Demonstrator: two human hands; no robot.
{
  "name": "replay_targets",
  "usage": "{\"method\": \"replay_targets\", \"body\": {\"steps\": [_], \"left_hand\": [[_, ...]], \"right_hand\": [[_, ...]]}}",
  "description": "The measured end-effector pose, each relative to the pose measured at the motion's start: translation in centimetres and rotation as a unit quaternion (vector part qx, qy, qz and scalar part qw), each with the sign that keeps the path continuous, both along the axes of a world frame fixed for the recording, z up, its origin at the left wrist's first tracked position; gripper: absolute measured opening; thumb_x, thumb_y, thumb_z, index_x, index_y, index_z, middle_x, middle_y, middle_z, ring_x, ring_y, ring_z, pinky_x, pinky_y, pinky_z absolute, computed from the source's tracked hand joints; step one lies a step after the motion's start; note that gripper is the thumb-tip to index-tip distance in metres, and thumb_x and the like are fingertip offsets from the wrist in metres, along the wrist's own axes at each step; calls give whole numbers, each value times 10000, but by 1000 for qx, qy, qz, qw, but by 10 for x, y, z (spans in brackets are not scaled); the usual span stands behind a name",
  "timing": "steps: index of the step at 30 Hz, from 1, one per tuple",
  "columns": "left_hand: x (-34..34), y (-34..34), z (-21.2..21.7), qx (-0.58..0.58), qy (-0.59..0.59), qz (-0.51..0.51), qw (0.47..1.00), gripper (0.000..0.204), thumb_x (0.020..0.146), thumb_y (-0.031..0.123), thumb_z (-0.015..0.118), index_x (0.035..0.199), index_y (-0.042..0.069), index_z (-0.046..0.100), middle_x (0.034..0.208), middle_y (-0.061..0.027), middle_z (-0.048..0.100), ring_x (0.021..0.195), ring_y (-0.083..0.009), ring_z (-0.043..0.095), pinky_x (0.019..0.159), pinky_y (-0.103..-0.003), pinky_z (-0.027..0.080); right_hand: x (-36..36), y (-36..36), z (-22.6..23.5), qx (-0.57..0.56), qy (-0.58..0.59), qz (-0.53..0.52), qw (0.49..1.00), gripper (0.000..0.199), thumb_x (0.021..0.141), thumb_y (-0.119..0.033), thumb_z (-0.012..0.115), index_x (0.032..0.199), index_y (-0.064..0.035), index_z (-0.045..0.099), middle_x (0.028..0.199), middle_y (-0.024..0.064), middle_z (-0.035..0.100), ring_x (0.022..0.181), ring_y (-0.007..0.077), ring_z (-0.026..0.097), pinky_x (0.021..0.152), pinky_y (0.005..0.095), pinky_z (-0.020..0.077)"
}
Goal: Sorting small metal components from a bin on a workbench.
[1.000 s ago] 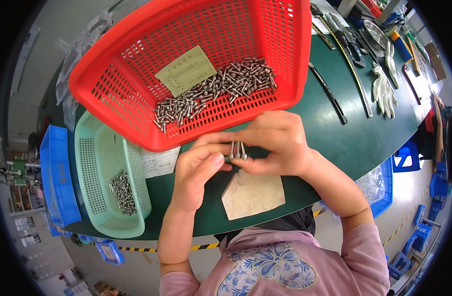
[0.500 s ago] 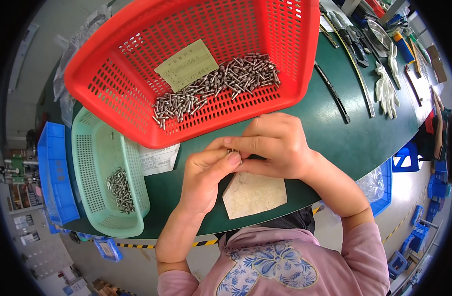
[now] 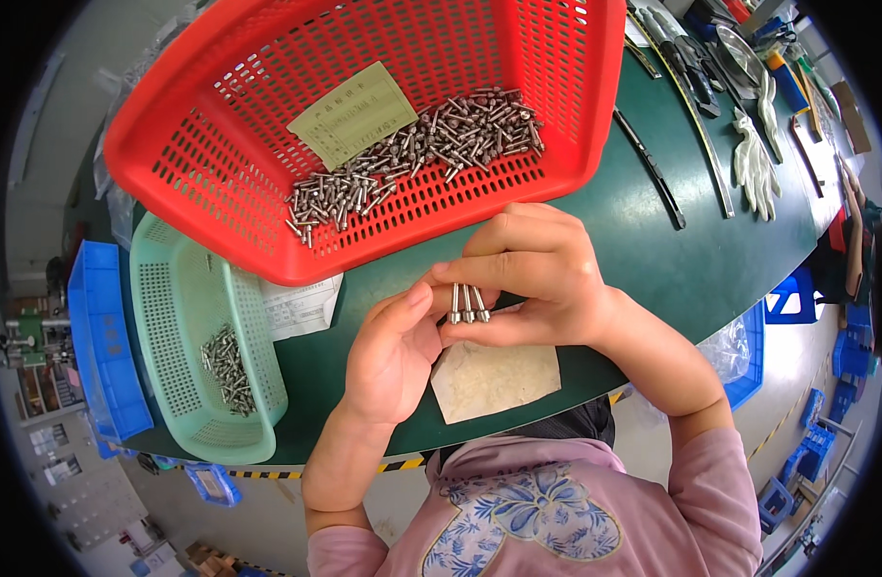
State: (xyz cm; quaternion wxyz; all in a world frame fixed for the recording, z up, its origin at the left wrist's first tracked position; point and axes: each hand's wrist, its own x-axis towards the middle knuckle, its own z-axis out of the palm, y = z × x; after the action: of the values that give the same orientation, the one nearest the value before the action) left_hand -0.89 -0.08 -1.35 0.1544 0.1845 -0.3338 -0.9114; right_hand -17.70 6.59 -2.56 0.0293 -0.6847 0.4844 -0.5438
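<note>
Three small metal screws stand side by side, heads down, between the index finger and thumb of my right hand, which is closed on them. My left hand is just left of them, its thumb raised and apart. The left fingers reach behind the screws and are partly hidden; whether they bear any weight I cannot tell. Under the hands, a pale, worn sheet lies on the green table. Beyond them, a tilted red basket holds a heap of similar metal parts and a yellowish paper card.
A light green basket with fewer metal parts stands left, beside a blue bin. A printed paper lies partly beneath the baskets. At far right are white gloves, a dark rod-like tool and a metal ruler.
My left thumb has come off the screws and my left hand has opened, so three screws now show in my right fingers. The baskets appear slightly farther left in view.
</note>
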Motion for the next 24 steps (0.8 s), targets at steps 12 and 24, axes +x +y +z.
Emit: {"method": "replay_targets", "body": {"steps": [12,24], "left_hand": [[4,-3,-6,-42,14,-47,998,366,950,241,440,990,-80,610,1120,-155,556,1069,-230,530,927,-357,413],[-5,-7,3,-658,-82,255,704,215,650,-66,632,841,25,670,1142,-164,502,973,-254,533,791,-347,457]], "right_hand": [[4,4,4,14,-34,-10,999,261,551,-167,772,784,-79,696,629,-31,551,523,129,533,483,277,403],[3,4,4,-4,-42,-4,999,281,555,-227,805,763,-83,682,672,7,570,546,183,554,485,306,427]]}}
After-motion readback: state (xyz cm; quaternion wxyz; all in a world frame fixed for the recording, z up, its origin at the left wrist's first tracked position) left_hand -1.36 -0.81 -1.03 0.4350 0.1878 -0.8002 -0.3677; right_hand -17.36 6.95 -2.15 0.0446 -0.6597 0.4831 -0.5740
